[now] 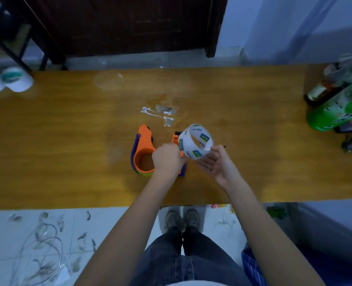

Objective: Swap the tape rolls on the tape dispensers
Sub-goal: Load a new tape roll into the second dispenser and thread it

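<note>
A person stands at a long wooden worktop (pixel 67 141), both bare arms reaching out over it. The right hand (pixel 216 164) is palm up with loosely spread fingers (pixel 217 148), and a clear tape roll (pixel 196 141) with printed labels rests tilted on the fingertips, lifted above the wood. The left hand (pixel 166 156) is curled into a closed grip, its fingers meeting the near edge of that same roll, and it covers most of a second tape dispenser (pixel 182 170), of which only orange and blue bits show. Just left of that hand lies an orange tape dispenser (pixel 143 149) with a blue edge, its round holder empty and open to view. Beyond the hands, some white scraps of torn tape (pixel 160 113) are stuck to the wood. At the far left edge sit two white rolls (pixel 8 79); at the far right stand several bottles (pixel 338 100), one green.
</note>
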Demonstrator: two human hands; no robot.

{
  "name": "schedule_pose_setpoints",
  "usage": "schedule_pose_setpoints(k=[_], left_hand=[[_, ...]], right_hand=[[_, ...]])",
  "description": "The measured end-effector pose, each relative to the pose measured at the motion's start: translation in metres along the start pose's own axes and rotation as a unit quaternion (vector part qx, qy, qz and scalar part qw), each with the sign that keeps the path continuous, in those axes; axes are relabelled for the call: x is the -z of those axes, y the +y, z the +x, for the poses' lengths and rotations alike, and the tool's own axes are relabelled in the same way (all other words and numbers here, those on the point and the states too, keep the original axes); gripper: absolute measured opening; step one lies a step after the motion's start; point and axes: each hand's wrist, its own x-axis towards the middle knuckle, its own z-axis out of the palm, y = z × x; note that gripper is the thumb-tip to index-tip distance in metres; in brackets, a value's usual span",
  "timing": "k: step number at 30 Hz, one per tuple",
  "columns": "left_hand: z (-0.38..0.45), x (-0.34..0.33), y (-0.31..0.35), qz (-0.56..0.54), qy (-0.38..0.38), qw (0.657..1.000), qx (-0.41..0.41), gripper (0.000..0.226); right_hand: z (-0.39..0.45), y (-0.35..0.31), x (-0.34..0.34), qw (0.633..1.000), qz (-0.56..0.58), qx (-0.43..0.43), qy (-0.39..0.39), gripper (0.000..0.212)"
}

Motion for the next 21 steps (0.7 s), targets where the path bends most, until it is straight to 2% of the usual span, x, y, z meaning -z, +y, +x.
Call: schedule_pose_setpoints(k=[6,11,14,17,18,21], left_hand=[[0.003,0.007,0.002,-0.03,-0.001,0.999,-0.016,0.039],[0.002,0.0,-0.012,-0.161,-0.006,0.987,0.023,0.047],[0.001,-0.008,-0.024,-0.242,-0.022,0.969,0.052,0.042],[-0.001,-0.015,-0.032,-0.361,-0.04,0.93,0.055,0.041],[-0.003,-0.016,-0.033,-0.418,-0.045,0.905,0.06,0.038],[-0.011,-0.017,-0.03,-0.582,-0.087,0.803,0.1,0.023]], right_hand=[[0.001,0.009,0.002,0.998,0.055,-0.015,0.015,0.031],[-0.003,0.017,0.012,1.0,0.017,0.014,0.008,0.036],[-0.009,0.013,0.012,0.999,-0.011,0.05,0.009,0.036],[-0.016,0.007,0.01,0.993,-0.064,0.093,0.043,0.034],[-0.019,0.005,0.011,0.989,-0.086,0.106,0.057,0.032],[-0.026,-0.002,0.01,0.967,-0.19,0.152,0.08,0.029]])
